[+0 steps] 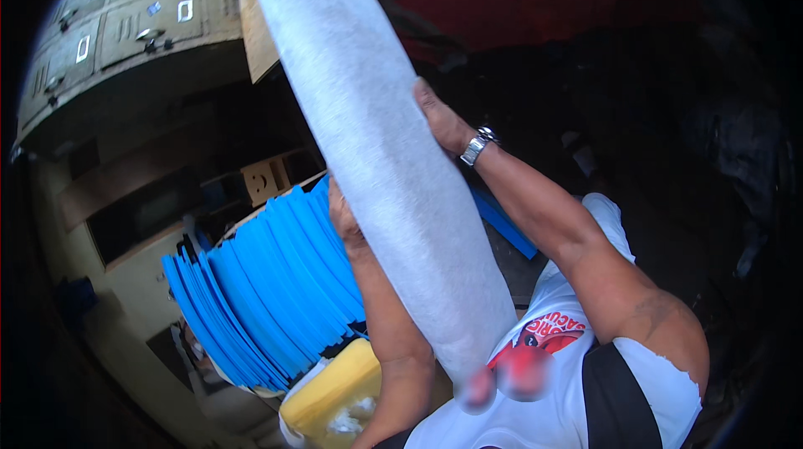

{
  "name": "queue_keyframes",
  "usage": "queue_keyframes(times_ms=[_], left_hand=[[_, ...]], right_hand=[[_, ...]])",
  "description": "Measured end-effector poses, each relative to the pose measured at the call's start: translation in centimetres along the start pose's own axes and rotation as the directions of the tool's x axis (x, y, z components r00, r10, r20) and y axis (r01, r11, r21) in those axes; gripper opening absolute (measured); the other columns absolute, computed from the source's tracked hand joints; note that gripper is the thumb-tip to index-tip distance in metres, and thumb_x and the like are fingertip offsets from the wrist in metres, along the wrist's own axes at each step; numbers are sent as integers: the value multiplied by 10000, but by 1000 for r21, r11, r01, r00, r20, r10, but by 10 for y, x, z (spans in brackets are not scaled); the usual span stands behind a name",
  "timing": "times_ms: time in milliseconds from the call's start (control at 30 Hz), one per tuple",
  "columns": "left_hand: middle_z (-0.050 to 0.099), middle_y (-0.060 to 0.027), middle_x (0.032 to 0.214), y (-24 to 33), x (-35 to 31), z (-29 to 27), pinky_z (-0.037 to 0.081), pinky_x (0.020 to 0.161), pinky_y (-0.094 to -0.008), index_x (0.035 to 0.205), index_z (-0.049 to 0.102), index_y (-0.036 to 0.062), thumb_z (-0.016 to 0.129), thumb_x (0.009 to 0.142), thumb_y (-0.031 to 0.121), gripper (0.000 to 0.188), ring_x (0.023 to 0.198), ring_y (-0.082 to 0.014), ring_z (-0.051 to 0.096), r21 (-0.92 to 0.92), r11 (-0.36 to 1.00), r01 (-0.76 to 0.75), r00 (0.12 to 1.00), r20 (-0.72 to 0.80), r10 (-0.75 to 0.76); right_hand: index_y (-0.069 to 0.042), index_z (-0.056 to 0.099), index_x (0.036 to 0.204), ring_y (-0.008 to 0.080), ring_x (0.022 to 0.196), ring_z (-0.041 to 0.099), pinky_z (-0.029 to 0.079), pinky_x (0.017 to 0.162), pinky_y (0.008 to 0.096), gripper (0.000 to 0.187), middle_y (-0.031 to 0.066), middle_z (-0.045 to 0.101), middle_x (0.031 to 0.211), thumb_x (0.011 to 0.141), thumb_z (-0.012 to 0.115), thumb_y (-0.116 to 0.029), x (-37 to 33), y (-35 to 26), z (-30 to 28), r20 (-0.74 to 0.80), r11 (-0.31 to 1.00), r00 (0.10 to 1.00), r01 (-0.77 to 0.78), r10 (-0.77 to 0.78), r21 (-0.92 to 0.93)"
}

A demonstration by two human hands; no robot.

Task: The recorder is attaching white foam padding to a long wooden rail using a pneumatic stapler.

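A long, thick white bundle, covered in soft fabric-like material, stretches from the wooden tabletop at the top down to my chest. My right hand, with a metal watch on the wrist, grips its right side; the thumb lies along the edge and the other fingers are behind it. On the opposite side my left hand holds the bundle from beneath, mostly hidden by it. What is inside the bundle cannot be seen.
Many bright blue strips are stacked at the left, beside a yellow container with white scraps. The wooden tabletop has a corner jutting out near the bundle's far end. Grey metal lockers stand at the far left.
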State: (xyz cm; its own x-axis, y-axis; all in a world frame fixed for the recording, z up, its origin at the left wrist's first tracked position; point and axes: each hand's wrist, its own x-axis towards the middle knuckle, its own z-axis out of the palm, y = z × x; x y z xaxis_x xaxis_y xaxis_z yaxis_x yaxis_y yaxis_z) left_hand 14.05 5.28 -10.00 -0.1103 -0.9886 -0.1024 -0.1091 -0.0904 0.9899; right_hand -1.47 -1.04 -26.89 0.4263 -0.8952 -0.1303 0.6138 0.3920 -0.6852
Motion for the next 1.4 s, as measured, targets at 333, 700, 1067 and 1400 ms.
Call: queue_keyframes(times_ms=[333, 700, 1067, 1400], left_hand=[[672, -140, 1257, 17, 4, 4, 578, 940, -332, 1420, 527, -3, 442, 1092, 208, 399, 1144, -225, 665, -146, 989, -15, 996, -92, 2], [679, -133, 1242, 11, 5, -15, 550, 915, -328, 1411, 553, 10, 438, 1101, 324, 456, 1081, -192, 661, 452, 867, -209, 963, -61, 264], [719, -85, 1036, 26, 9, -1, 573, 792, -295, 1270, 654, -7, 466, 1097, 250, 362, 946, -136, 685, -258, 965, 41, 975, -202, -95], [622, -18, 802, 42, 21, -19, 474, 679, -257, 1105, 709, 4, 491, 1084, 215, 304, 737, -78, 551, 22, 994, 108, 970, -223, -100]], right_hand=[[22, -26, 1598, 364, 1564, -49, 27, 1230, 582, 1112, 265, -30, 1672, 914, 135, -840, -12, -91, 71, -49, 622, 936, 193, -350, -758], [22, 399, 1519, 367, 1541, 208, 59, 1217, 626, 927, 235, 300, 1622, 954, 343, -710, -136, -106, 168, 405, -117, 890, 388, -211, -914], [-5, 596, 1156, 386, 1100, 599, 496, 955, 474, 370, 208, 620, 1158, 843, 703, -172, -36, -274, 34, 342, -346, 663, 131, -666, -929], [-37, 519, 1222, 389, 1023, 679, 558, 845, 513, 471, 215, 672, 1137, 908, 686, -346, 130, -342, -112, -163, -630, 934, -338, -320, -699]])
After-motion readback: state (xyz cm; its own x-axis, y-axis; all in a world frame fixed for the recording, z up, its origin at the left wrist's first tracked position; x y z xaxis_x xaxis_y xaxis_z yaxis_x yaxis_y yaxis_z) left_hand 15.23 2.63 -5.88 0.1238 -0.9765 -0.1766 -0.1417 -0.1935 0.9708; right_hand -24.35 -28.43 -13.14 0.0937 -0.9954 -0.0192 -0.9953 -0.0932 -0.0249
